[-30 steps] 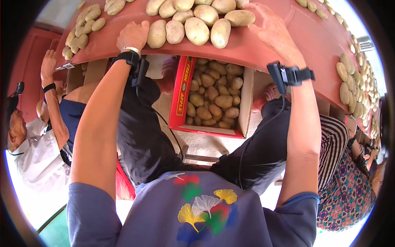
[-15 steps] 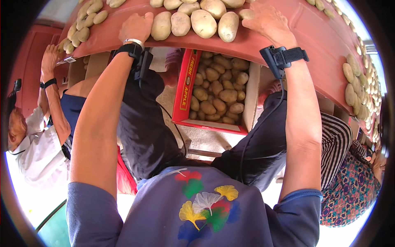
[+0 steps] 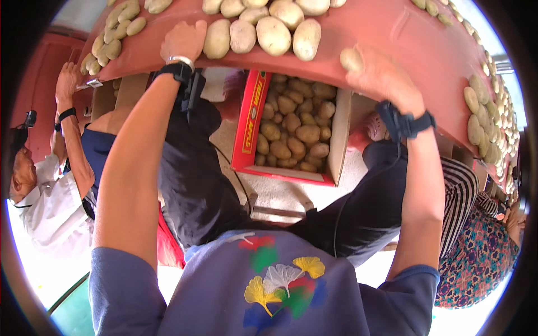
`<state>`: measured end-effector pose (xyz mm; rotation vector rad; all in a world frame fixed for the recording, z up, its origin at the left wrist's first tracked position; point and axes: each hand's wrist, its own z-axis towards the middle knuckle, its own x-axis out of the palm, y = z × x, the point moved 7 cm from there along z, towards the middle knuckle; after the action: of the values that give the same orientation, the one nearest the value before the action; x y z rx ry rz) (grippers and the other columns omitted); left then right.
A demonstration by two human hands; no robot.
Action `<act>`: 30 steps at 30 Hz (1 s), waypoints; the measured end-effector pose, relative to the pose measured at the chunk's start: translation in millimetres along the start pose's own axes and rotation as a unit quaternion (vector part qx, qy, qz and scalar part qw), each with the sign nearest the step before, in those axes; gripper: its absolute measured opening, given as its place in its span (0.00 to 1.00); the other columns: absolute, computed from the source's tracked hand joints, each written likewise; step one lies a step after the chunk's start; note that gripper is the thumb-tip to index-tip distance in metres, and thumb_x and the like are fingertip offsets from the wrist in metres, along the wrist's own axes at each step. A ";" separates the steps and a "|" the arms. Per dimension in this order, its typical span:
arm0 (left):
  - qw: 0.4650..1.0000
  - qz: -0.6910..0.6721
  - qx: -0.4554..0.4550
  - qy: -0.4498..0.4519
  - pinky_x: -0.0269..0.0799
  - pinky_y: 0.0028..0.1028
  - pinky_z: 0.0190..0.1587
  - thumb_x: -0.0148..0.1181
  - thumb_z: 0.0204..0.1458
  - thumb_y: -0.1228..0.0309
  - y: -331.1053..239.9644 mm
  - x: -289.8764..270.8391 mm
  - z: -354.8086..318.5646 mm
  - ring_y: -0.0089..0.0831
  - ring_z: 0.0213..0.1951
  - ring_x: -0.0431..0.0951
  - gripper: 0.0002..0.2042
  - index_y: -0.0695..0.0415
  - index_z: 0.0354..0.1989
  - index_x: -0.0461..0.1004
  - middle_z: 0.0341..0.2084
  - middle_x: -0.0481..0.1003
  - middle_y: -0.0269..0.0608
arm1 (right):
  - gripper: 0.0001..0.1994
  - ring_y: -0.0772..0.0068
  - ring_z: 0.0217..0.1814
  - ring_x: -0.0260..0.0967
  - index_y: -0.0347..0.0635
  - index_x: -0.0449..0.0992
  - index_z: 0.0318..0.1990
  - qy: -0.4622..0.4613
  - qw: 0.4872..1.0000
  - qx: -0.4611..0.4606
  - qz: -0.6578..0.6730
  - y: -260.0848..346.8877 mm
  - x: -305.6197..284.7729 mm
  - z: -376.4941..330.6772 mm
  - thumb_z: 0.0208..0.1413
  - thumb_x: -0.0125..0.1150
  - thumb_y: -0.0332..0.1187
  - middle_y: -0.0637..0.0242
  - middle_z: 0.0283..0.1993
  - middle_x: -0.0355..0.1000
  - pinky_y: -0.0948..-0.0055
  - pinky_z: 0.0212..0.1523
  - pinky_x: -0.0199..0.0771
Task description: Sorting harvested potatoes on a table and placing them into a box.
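Observation:
My right hand (image 3: 384,73) is closed around a pale potato (image 3: 351,59) near the front edge of the red table (image 3: 414,61). The potato's left side shows; my fingers partly hide the rest. My left hand (image 3: 184,42) rests at the table edge with its thumb out and nothing visible in it; its other fingers are mostly hidden. Just right of it, touching or nearly so, lies the front potato (image 3: 217,39) of a group. More potatoes (image 3: 274,36) sit close together behind and beside it.
Below the table edge, between my legs, stands a red cardboard box (image 3: 250,120) holding many potatoes (image 3: 307,133). More potato piles lie at the table's left (image 3: 113,49) and right (image 3: 474,129). A co-worker's hand (image 3: 68,79) is at the left edge; another person sits at right.
My right hand has moved right and slightly toward me, away from the potato group, with a potato in it. My left hand has barely moved. The head view has shifted slightly.

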<state>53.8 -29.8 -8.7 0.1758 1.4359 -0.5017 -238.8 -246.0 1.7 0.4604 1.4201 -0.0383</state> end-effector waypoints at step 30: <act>1.000 0.008 -0.010 0.024 0.65 0.43 0.52 0.40 0.48 0.47 1.3 4.5 6.1 0.52 0.50 0.71 0.29 0.58 0.45 0.74 0.46 0.73 0.54 | 0.21 0.51 0.47 0.65 0.39 0.64 0.45 0.010 0.987 0.066 0.148 52.8 -33.0 18.1 0.43 0.62 0.34 0.51 0.42 0.65 0.57 0.46 0.66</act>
<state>60.0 -32.1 -12.5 0.1837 1.4840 -0.4731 -211.6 -211.9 49.6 0.7796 1.3613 0.1121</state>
